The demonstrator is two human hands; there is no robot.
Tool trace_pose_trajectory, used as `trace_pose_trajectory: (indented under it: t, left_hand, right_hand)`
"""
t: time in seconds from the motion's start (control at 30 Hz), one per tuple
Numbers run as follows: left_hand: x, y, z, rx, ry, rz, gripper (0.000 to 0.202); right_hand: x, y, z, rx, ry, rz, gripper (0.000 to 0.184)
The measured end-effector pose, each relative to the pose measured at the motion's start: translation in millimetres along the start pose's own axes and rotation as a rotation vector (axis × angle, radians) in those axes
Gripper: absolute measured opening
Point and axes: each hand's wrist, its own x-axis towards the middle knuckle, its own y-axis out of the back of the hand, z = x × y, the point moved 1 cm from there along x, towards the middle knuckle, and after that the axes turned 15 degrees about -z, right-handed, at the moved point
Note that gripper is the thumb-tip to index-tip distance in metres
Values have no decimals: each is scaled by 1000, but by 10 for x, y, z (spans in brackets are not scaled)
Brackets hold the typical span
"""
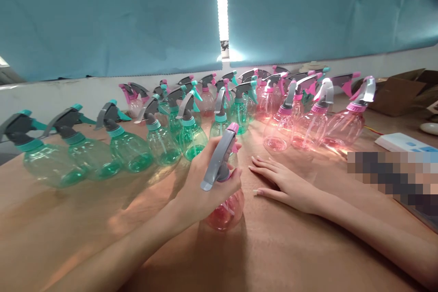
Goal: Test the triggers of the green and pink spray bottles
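My left hand (205, 178) is wrapped round the neck of a pink spray bottle (224, 210) with a grey trigger head, standing on the brown table (273, 255) in front of me. My right hand (284, 182) lies flat on the table just right of that bottle, fingers stretched out and holding nothing. Behind both hands stand rows of spray bottles: green ones with teal nozzles (130, 148) on the left and pink ones (342, 125) on the right.
A white box with blue marks (407, 142) lies at the right edge, beside a blurred patch. Brown cardboard (400, 93) sits at the far right. A blue curtain (102, 18) hangs behind the table with a bright gap in it.
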Motion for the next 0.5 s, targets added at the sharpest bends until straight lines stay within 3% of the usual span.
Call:
trace_pose_trajectory:
  t: [0.5]
  left_hand:
    - [11,-15,-25,0,-3,16,33]
  right_hand:
    - [6,0,-5,-59,-21,-35,71]
